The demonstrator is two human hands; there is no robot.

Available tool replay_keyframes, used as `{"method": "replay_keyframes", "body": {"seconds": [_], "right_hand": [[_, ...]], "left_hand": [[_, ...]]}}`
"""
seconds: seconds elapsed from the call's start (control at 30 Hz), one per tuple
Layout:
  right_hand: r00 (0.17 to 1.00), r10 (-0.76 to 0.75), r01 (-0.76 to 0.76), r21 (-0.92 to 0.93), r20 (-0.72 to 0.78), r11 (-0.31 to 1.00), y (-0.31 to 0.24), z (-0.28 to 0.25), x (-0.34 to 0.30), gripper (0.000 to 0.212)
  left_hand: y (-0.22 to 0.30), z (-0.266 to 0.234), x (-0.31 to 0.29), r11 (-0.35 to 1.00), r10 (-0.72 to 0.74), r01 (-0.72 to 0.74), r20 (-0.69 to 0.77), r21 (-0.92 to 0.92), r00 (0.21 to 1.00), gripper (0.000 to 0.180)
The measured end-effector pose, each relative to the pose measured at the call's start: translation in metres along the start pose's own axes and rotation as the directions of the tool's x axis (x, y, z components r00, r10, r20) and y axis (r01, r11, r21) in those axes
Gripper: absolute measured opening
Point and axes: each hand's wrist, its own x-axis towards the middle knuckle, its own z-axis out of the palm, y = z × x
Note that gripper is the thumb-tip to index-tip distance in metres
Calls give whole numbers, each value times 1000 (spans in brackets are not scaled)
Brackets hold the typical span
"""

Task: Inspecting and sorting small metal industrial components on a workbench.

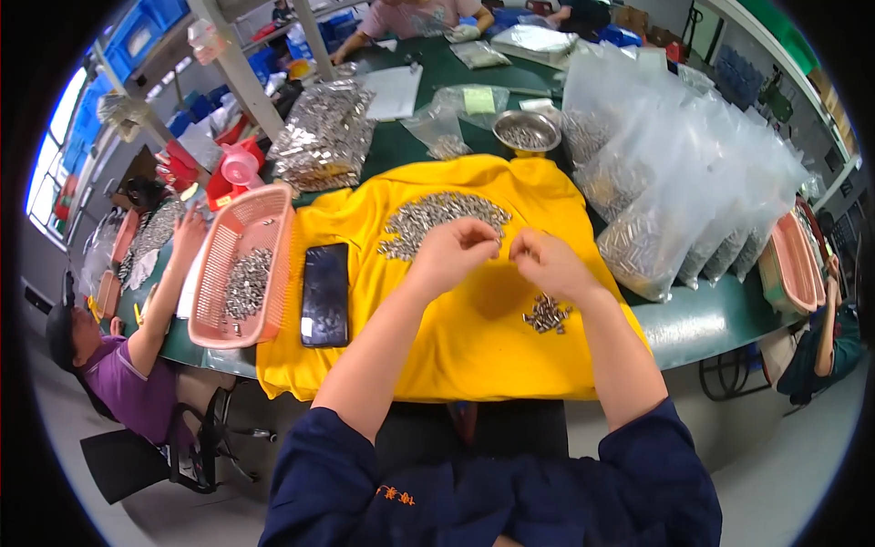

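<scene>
Over a yellow cloth (pixel 437 356), my left hand (pixel 458 252) and my right hand (pixel 552 263) face each other with a narrow gap between them. Both are closed, thumb and fingers pinched together. Whatever sits in the fingertips is too small to make out. Just beyond my left hand spreads a large pile of small shiny metal parts (pixel 433 217). A smaller pile of metal parts (pixel 547 315) lies on the cloth below my right hand. Left of my left forearm rests a dark phone (pixel 325 296).
A pink basket (pixel 206 305) holding metal parts stands at the left. Large clear bags (pixel 652 228) of parts crowd the right side of the green table (pixel 688 333). A metal bowl (pixel 526 149) and a stack of bagged parts (pixel 324 132) are behind. Other people sit around.
</scene>
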Motion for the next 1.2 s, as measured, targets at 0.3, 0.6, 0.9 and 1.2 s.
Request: {"method": "replay_keyframes", "body": {"seconds": [0.3,0.6,0.9,1.2], "right_hand": [[991,23,3,196,-133,981,-12,4,4,3],[986,-75,82,41,-151,996,-8,9,-2,4],[970,-110,57,-237,-218,970,-18,18,-4,6],[961,147,-86,253,-233,964,-3,10,2,7]], "left_hand": [[-21,1,0,943,-68,88,73,-321,995,16],[-21,6,-4,954,-67,86,77,-287,995,15],[-17,9,-6,999,-34,34,-22,-7,999,11],[-29,-2,2,1000,17,-18,-51,-14,999,15]]}}
